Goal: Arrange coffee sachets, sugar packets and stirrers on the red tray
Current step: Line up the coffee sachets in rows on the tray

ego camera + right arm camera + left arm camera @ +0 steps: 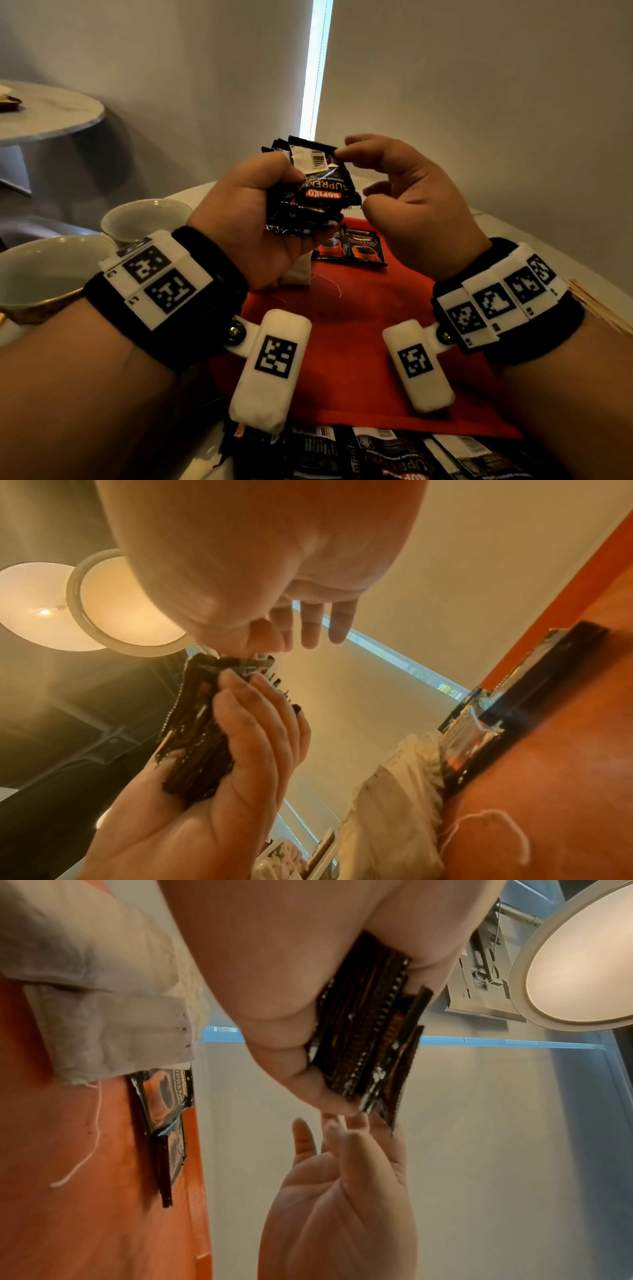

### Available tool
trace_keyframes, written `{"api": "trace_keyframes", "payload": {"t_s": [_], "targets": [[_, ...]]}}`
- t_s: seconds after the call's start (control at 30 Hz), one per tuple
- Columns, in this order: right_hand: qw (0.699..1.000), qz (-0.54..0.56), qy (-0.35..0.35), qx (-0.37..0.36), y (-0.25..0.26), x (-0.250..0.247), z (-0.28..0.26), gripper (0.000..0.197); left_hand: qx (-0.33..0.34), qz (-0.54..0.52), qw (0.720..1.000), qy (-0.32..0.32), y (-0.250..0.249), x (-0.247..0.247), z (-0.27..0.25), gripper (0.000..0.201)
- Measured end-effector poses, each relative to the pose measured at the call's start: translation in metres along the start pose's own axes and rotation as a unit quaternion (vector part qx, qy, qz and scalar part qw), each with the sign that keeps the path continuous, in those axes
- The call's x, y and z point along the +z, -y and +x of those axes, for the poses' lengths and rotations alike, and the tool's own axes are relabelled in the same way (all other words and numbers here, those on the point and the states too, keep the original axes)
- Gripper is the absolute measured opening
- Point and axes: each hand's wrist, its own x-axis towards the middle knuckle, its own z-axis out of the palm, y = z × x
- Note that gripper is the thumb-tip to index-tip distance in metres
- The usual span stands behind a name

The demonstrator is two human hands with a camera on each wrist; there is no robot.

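Observation:
My left hand [246,202] grips a stack of black coffee sachets [315,192] upright above the red tray [342,325]. The stack [369,1031] shows edge-on under the left palm. My right hand [387,171] pinches the top corner of the front sachet between thumb and forefinger, the other fingers loosely spread; that pinch shows at the stack's top [240,664]. Two coffee sachets [352,248] lie flat side by side at the tray's far end. A pale cloth bag [296,274] sits on the tray beneath my left hand.
More black sachets [376,452] lie in a heap at the near table edge. Two white cups [144,219] stand left of the tray. Wooden stirrers [603,305] lie at the right. A round side table [44,113] stands far left.

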Motion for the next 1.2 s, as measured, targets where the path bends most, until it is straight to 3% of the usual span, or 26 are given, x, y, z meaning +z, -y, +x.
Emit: {"api": "trace_keyframes", "payload": {"t_s": [0.13, 0.4, 0.6, 0.73, 0.97, 1.07, 1.2], "targets": [[0.999, -0.018, -0.048, 0.009, -0.006, -0.001, 0.001, 0.031, -0.021, 0.013, 1.000, -0.001, 0.001, 0.001, 0.000, 0.035], [0.997, -0.018, -0.077, -0.003, -0.008, -0.002, 0.001, 0.017, -0.051, 0.013, 0.999, 0.008, 0.001, -0.001, 0.000, 0.029], [0.991, -0.042, -0.128, 0.015, -0.014, -0.003, 0.000, 0.014, -0.070, -0.005, 0.998, -0.001, -0.003, -0.002, 0.000, 0.050], [0.983, -0.008, -0.147, 0.111, -0.021, -0.006, 0.000, 0.012, -0.045, -0.042, 0.997, -0.039, -0.007, -0.004, 0.001, 0.052], [0.942, 0.097, -0.096, 0.307, -0.036, -0.002, 0.000, 0.016, 0.005, -0.082, 0.995, -0.061, -0.010, -0.005, 0.002, 0.046], [0.925, 0.111, -0.078, 0.355, -0.028, 0.001, -0.002, 0.028, 0.007, -0.085, 0.995, -0.060, -0.011, -0.005, 0.002, 0.048], [0.925, 0.043, -0.032, 0.376, -0.018, 0.001, -0.001, 0.017, 0.006, -0.084, 0.995, -0.057, -0.011, -0.005, 0.003, 0.045]]}}
